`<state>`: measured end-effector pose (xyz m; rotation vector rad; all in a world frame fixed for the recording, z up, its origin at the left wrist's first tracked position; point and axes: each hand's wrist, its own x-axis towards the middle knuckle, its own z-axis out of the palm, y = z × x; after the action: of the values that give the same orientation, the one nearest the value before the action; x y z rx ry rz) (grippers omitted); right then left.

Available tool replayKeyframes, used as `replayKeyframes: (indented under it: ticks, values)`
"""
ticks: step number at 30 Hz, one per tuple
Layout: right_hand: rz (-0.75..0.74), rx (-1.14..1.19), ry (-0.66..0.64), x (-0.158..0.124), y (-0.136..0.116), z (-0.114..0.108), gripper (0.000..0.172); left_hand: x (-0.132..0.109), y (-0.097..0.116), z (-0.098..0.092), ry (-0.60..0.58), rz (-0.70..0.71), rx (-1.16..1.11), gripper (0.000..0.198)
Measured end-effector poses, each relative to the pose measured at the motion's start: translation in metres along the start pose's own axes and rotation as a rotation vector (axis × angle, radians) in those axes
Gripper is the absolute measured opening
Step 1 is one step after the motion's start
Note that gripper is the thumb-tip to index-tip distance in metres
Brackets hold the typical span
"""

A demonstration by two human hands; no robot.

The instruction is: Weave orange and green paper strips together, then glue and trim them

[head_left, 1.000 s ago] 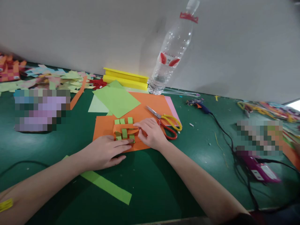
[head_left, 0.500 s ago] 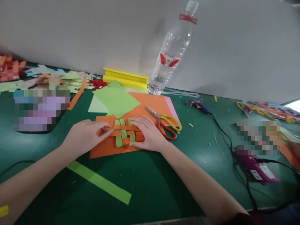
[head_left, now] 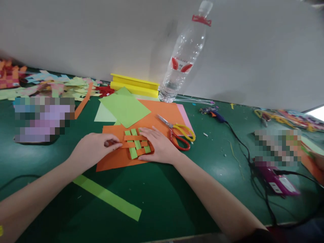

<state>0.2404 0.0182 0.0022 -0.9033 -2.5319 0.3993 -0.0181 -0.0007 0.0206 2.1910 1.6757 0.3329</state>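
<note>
1. Our flat woven mat of green and orange paper strips (head_left: 137, 144) lies on a rectangular orange paper sheet (head_left: 108, 162), set in from the near edge of the green tabletop (head_left: 164, 206).
2. Our left hand (head_left: 91, 147) closes thumb and fingertips in a pinch on the end of a narrow orange paper strip (head_left: 126, 145) at the mat's left side.
3. Our right hand (head_left: 162, 145) spreads over the mat's right end, thumb and fingers apart; we cannot tell how firmly it presses.
4. Between that sheet and the tabletop's near edge we have a long green paper strip (head_left: 108, 196).
5. At the back edge stands a clear plastic bottle (head_left: 186, 55).
</note>
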Motion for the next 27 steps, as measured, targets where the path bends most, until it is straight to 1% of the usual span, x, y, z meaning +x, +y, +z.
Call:
replayKeyframes:
  ticks: [3,9,13,20,27]
  values:
    - [-0.010,0.008,0.004,0.000,0.000,0.001,0.077,-0.002,0.001,0.003,0.017,0.036,0.005,0.028]
    - [-0.013,-0.015,0.003,0.000,0.000,0.002,0.077,-0.005,0.002,0.013,0.056,0.109,-0.024,0.026]
    - [-0.016,-0.024,0.014,0.000,-0.001,0.002,0.075,-0.006,0.003,0.019,0.077,0.191,-0.024,0.028]
    - [-0.021,-0.028,-0.002,0.001,-0.003,0.001,0.074,-0.007,0.009,0.022,0.159,0.315,-0.001,0.027]
    - [0.007,-0.036,0.015,0.001,-0.007,0.005,0.077,-0.008,0.016,0.022,0.154,0.407,-0.015,0.029]
